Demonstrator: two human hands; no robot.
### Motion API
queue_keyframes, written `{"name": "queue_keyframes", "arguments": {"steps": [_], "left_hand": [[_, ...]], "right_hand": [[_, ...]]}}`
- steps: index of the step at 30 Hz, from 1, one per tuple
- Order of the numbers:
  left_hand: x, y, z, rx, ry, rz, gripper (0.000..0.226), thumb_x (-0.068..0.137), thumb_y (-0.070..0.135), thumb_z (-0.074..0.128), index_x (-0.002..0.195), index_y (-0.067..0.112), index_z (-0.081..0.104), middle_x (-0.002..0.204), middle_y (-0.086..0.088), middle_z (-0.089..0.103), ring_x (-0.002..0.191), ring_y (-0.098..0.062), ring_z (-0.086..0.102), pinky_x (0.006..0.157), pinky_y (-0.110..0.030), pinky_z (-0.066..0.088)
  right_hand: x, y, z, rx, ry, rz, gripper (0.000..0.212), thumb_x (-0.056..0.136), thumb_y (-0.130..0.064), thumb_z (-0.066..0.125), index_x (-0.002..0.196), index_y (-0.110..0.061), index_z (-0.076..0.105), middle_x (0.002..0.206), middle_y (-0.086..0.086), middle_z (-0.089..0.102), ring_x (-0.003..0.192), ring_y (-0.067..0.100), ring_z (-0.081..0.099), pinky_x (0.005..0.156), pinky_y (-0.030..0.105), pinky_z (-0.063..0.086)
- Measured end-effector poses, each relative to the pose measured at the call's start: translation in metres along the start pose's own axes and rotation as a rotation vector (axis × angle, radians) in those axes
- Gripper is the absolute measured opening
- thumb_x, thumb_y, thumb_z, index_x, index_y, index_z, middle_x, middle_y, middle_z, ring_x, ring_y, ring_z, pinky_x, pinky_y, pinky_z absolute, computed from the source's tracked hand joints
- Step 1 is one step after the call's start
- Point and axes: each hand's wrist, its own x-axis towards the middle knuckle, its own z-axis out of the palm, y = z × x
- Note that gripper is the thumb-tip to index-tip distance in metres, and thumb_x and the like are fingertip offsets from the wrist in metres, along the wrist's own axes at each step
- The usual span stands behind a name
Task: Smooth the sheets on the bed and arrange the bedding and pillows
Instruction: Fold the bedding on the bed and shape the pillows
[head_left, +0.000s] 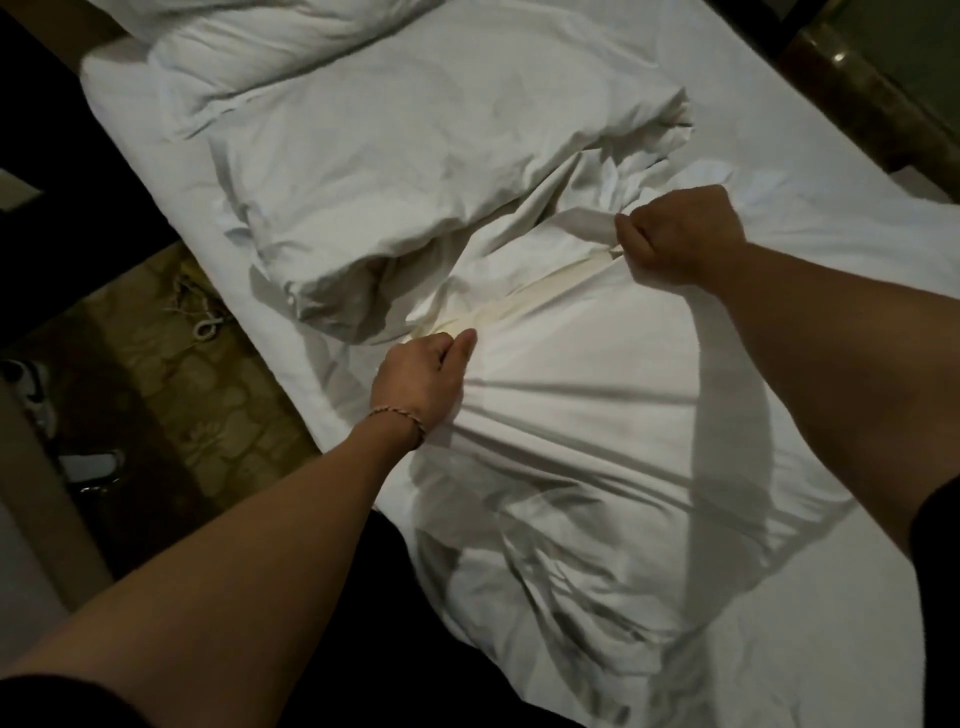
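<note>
The white woven-cloth duvet (426, 171) looks matt, soft and deeply creased. The white cloth bed sheet (597, 395) is matt, pulled into taut ridges. The patterned olive-brown floor (171, 374) has a dull sheen. The thin braided wrist bracelet (402, 418) looks like twisted cord.

— What did you have on the bed (810, 135)?

— A white duvet (597, 395), bunched and creased, its cream-edged fold running from your nine o'clock toward two o'clock. Taut wrinkles fanned across it.

— And above that?

— At twelve o'clock you had a rumpled white pillow (415, 171) lying flat, with a second pillow (270, 41) at eleven o'clock, against the head end.
</note>
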Motion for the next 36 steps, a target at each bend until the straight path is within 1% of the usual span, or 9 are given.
{"name": "queue_keyframes", "arguments": {"steps": [4,8,11,16,20,24,27,31,36], "left_hand": [[-0.007,0.004,0.005,0.115,-0.099,-0.064,0.057,0.100,0.058,0.039,0.059,0.019,0.047,0.065,0.001,0.055,0.077,-0.026,0.057,0.065,-0.034,0.038],[-0.009,0.023,0.010,0.285,-0.209,-0.021,0.053,0.102,0.057,0.032,0.094,0.020,0.069,0.103,-0.009,0.069,0.100,-0.031,0.062,0.080,-0.036,0.045],[-0.001,0.032,0.004,0.359,-0.218,0.076,0.052,0.103,0.053,0.030,0.094,0.018,0.067,0.101,-0.011,0.069,0.096,-0.033,0.063,0.077,-0.037,0.047],[0.048,0.035,-0.032,0.296,0.015,0.057,0.051,0.104,0.051,0.031,0.096,0.015,0.066,0.096,-0.017,0.070,0.092,-0.038,0.064,0.075,-0.039,0.051],[0.113,0.030,-0.075,0.259,0.163,-0.047,0.047,0.103,0.052,0.031,0.097,0.013,0.055,0.098,-0.014,0.065,0.094,-0.037,0.060,0.076,-0.042,0.049],[0.188,0.018,-0.112,0.193,0.298,-0.167,0.047,0.101,0.052,0.037,0.108,0.012,0.058,0.116,-0.014,0.058,0.115,-0.036,0.050,0.092,-0.047,0.044],[0.243,-0.003,-0.139,0.243,0.258,-0.238,0.054,0.099,0.057,0.037,0.122,0.012,0.055,0.128,-0.013,0.051,0.124,-0.034,0.041,0.098,-0.048,0.039],[0.309,-0.042,-0.160,0.261,0.162,-0.300,0.067,0.097,0.065,0.031,0.135,0.013,0.047,0.137,-0.011,0.046,0.129,-0.034,0.039,0.105,-0.048,0.034],[0.386,-0.087,-0.173,0.307,-0.037,-0.417,0.084,0.092,0.076,0.017,0.147,0.016,0.038,0.149,-0.010,0.042,0.134,-0.035,0.039,0.110,-0.049,0.027]], "right_hand": [[-0.014,0.019,-0.001,-0.015,-0.023,0.084,0.053,0.099,-0.038,0.028,0.081,-0.007,0.067,0.083,0.018,0.065,0.079,0.037,0.058,0.074,0.042,0.039],[-0.018,0.013,0.001,0.108,-0.074,0.073,0.053,0.092,-0.046,0.024,0.091,-0.006,0.060,0.098,0.017,0.057,0.095,0.034,0.049,0.081,0.045,0.037],[-0.004,0.001,-0.005,0.256,-0.148,0.125,0.063,0.088,-0.055,0.021,0.099,-0.008,0.061,0.108,0.016,0.056,0.106,0.034,0.047,0.086,0.045,0.035],[0.037,-0.014,-0.018,0.338,-0.073,0.076,0.037,0.099,-0.043,0.047,0.106,-0.010,0.061,0.115,0.014,0.056,0.112,0.034,0.047,0.091,0.045,0.035],[0.086,-0.033,-0.031,0.381,-0.046,0.029,0.051,0.096,-0.052,0.037,0.113,-0.010,0.061,0.117,0.012,0.056,0.113,0.033,0.048,0.091,0.044,0.037],[0.152,-0.049,-0.032,0.411,-0.061,-0.037,0.045,0.101,-0.048,0.043,0.125,-0.013,0.058,0.130,0.008,0.052,0.121,0.029,0.043,0.096,0.040,0.033],[0.218,-0.061,-0.027,0.456,-0.082,-0.070,0.044,0.100,-0.050,0.042,0.124,-0.017,0.058,0.131,0.005,0.051,0.124,0.026,0.043,0.098,0.039,0.033],[0.317,-0.086,-0.009,0.470,-0.122,-0.138,0.047,0.095,-0.061,0.036,0.101,-0.020,0.057,0.117,0.003,0.053,0.114,0.026,0.048,0.090,0.039,0.037],[0.427,-0.137,0.021,0.471,-0.218,-0.206,0.054,0.093,-0.070,0.028,0.101,-0.025,0.056,0.116,-0.001,0.055,0.115,0.023,0.050,0.095,0.041,0.036]]}}
